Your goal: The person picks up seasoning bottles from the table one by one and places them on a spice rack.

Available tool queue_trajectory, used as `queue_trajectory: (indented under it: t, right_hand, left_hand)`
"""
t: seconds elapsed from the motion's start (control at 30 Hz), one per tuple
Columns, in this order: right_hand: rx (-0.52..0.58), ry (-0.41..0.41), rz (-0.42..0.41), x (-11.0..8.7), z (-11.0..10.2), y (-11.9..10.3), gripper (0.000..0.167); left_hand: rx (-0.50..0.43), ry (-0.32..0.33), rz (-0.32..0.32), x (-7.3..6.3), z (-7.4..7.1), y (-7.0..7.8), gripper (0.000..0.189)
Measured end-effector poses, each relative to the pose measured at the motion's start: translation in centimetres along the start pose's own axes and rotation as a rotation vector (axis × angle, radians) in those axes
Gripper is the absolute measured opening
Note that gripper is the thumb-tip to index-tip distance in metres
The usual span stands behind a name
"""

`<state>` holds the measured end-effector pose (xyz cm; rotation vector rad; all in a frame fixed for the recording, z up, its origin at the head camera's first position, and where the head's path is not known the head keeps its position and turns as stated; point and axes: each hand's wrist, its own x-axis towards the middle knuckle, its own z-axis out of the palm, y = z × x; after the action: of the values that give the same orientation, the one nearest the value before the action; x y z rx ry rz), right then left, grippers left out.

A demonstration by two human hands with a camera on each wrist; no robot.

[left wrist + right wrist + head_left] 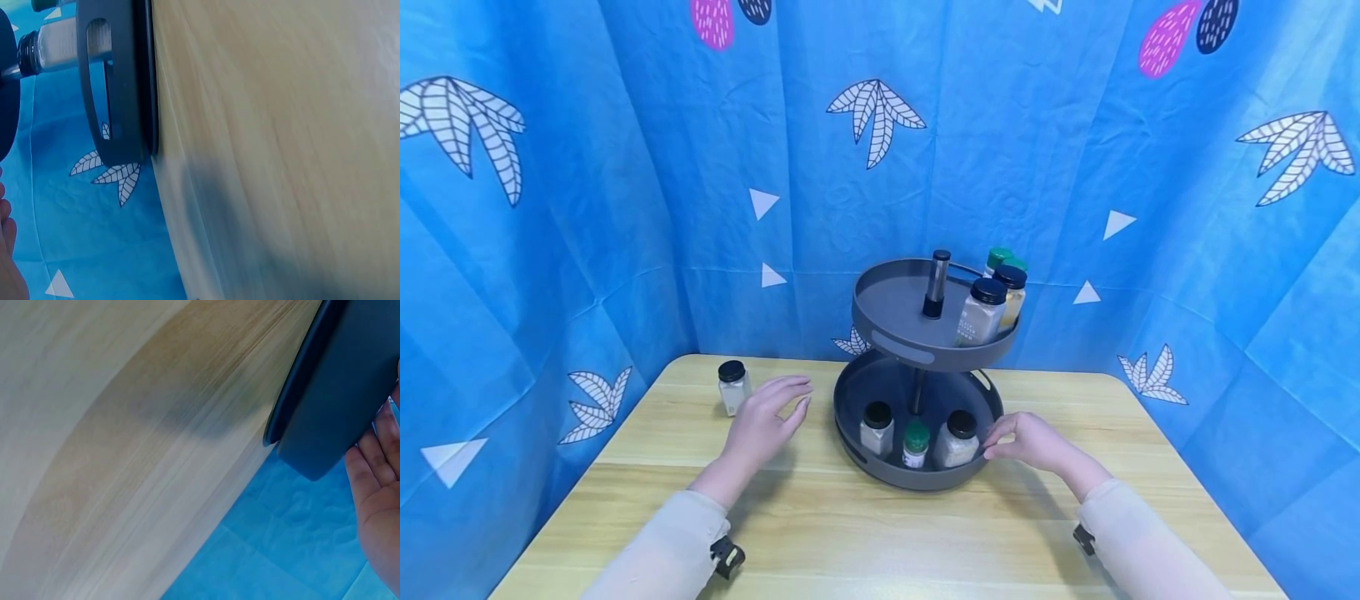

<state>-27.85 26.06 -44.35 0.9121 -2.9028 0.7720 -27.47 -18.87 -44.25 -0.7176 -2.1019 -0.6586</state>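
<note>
In the head view a dark grey two-tier turntable stands on the table. Its lower tray carries a black-lidded jar, a green-lidded jar and another black-lidded jar. At that tray's right rim is my right hand, fingers loosely bent; in the right wrist view its fingers lie against the tray's outer wall. My left hand hovers over the table left of the turntable, thumb and fingers apart, holding nothing. Just beyond it stands a black-lidded jar.
The upper tray has a central post and several jars, including a black-lidded jar of pale powder and one of yellowish contents. Blue patterned cloth surrounds the back and sides of the wooden table.
</note>
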Motion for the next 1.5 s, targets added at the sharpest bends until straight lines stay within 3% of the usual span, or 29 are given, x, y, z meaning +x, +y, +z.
queue_trajectory:
  t: [0.67,0.97,1.5]
  right_hand:
    - [0.038,-0.015,-0.003,0.2,-0.3,0.6,0.008]
    - [0.05,-0.029,0.013,0.3,-0.4,0.8,0.009]
    - [0.053,-0.025,0.009,0.4,-0.6,1.4,0.01]
  left_hand:
    - [0.078,0.074,-0.107,-0.1,-1.3,-1.7,0.022]
    - [0.084,0.078,-0.129,0.0,-1.7,-2.1,0.021]
    - [0.113,0.163,-0.158,-0.4,-2.0,-3.6,0.02]
